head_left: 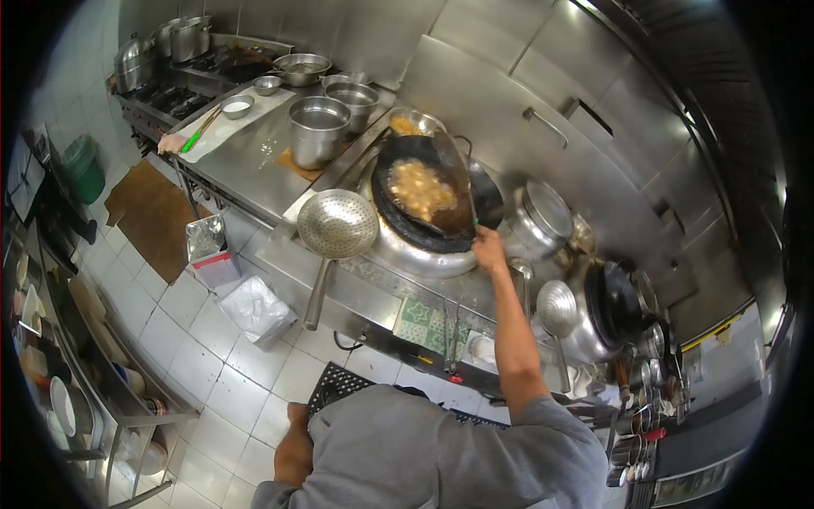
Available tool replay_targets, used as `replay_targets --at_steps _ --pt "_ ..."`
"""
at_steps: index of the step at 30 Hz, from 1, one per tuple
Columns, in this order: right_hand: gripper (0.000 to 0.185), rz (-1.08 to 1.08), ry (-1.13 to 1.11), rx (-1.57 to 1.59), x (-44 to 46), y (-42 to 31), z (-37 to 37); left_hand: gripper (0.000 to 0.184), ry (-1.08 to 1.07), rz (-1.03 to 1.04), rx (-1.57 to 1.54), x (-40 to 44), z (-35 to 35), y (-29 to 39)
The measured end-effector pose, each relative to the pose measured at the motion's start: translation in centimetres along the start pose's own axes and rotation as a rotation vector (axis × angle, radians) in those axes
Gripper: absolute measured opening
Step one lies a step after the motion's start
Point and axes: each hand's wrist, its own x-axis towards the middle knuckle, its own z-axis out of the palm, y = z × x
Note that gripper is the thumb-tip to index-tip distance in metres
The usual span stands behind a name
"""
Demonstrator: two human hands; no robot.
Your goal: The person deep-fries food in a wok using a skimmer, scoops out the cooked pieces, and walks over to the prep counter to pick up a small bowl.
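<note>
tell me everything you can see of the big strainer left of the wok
The strainer has a round bowl pierced with many small holes and one straight handle. All of it looks like silvery metal, the handle duller. It lies left of the wok, the handle pointing down the view, its end reaching past the counter's front edge. No food shows in it. What supports the bowl cannot be told from here.

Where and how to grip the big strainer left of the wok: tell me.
Probably by the middle of its handle, from the front of the counter. The handle is slim and points that way, its end seeming to overhang the edge, while the strainer's broad bowl lies farther in.
</note>
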Motion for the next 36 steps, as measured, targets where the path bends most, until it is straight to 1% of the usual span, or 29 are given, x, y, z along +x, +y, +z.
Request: replay_targets --at_steps 1,2,3,5,6,7,11,13,15,16,18,19,21,22,23,24,25,26,27,28,29,30,31,32,33,34,35,36 --pt "0.039 -0.052 0.007 -0.055 0.0 0.4 0.8 0.025 -0.083 0.124 -0.002 0.0 -0.3 0.1" --pt "0.041 -0.154 -0.005 -0.138 -0.8 -0.7 0.5 0.028 -0.169 0.248 -0.004 -0.2 -0.4 0.0" --pt "0.041 -0.147 -0.005 -0.137 -1.5 -1.4 0.4 0.028 -0.175 0.249 0.001 0.2 0.3 -0.1" --pt "0.04 -0.2 -0.1 -0.185 -2.8 -2.9 0.3 0.041 -0.438 0.045 -0.905 1.5 1.3 0.0" --pt "0.039 -0.239 -0.079 -0.181 -3.9 -3.8 0.1 0.041 -0.521 -0.051 -1.145 0.8 0.2 0.8" --pt "0.039 -0.234 -0.076 -0.18 -4.8 -4.4 -0.4 0.042 -0.598 -0.104 -1.225 0.2 -1.0 1.6" --pt "0.04 -0.175 -0.107 -0.095 -7.0 -4.7 -2.0 0.044 -0.836 -0.239 -1.231 -3.1 -6.5 4.4" --pt "0.04 -0.162 -0.108 -0.069 -7.2 -3.6 -2.7 0.046 -0.905 -0.286 -1.197 -4.7 -9.0 5.2" --pt "0.038 -0.08 -0.098 0.239 -7.0 -1.9 -2.7 0.047 -0.966 -0.325 -1.162 -5.9 -11.1 5.6" --pt "0.038 -0.077 -0.098 0.238 -6.6 -1.0 -2.9 0.048 -0.991 -0.34 -1.146 -6.3 -11.9 5.7" --pt "0.039 -0.09 0.004 0.272 -5.9 -0.4 -3.7 0.049 -1.033 -0.373 -1.12 -6.9 -13.4 5.7" --pt "0.039 -0.09 0.005 0.271 -5.7 -0.1 -4.2 0.05 -1.052 -0.383 -1.107 -7.1 -14.1 5.4" --pt "0.043 0.224 0.01 0.273 -5.5 -0.7 -5.5 0.051 -1.076 -0.395 -1.097 -7.2 -15.2 5.0" --pt "0.047 0.245 0.032 0.413 -4.9 0.7 -5.1 0.055 -1.182 -0.296 -0.957 -6.8 -15.1 3.8" --pt "0.047 0.241 0.025 0.409 -4.9 0.8 -5.4 0.059 -1.28 -0.197 -0.816 -6.3 -14.7 2.4" --pt "0.046 0.306 0.023 0.495 -5.0 0.9 -5.6 0.06 -1.328 -0.283 -0.831 -4.4 -11.7 0.6" --pt "0.046 0.372 0.021 0.583 -5.0 1.0 -5.7 0.06 -1.325 -0.285 -0.841 -4.4 -11.2 0.3" --pt "0.046 0.37 0.013 0.585 -5.2 1.3 -5.7 0.062 -1.269 -0.3 -0.796 -4.4 -10.8 -0.2" --pt "0.04 0.418 -0.046 0.686 -5.3 1.7 -5.8 0.064 -1.212 -0.315 -0.748 -4.3 -10.6 -0.4" --pt "0.034 0.466 -0.104 0.785 -5.3 2.2 -5.8 0.064 -1.21 -0.316 -0.751 -4.3 -10.0 -0.4" --pt "0.034 0.465 -0.106 0.786 -5.4 2.2 -6.0 0.064 -1.07 -0.372 -0.78 -4.6 -8.9 -0.3" --pt "0.027 0.526 -0.176 0.943 -5.5 2.0 -6.2 0.064 -0.931 -0.426 -0.805 -4.7 -7.7 -0.4" --pt "0.021 0.589 -0.246 1.099 -5.6 1.8 -6.4 0.064 -0.932 -0.429 -0.805 -4.8 -6.6 -0.4" --pt "0.021 0.592 -0.246 1.1 -5.7 1.5 -6.4 0.062 -0.934 -0.389 -0.862 -5.3 -6.5 -0.1" --pt "0.018 0.61 -0.294 1.132 -5.6 1.2 -6.2 0.06 -0.936 -0.349 -0.917 -5.6 -6.6 0.2" --pt "0.016 0.627 -0.34 1.164 -5.7 0.9 -6.0 0.054 -0.884 -0.29 -0.932 -6.5 -6.5 0.3" --pt "0.016 0.63 -0.335 1.167 -5.9 0.4 -5.8 0.054 -0.886 -0.29 -0.926 -6.6 -5.9 0.2" --pt "0.017 0.658 -0.396 1.215 -6.2 -0.2 -5.5 0.053 -0.864 -0.322 -0.98 -7.0 -5.0 0.3"
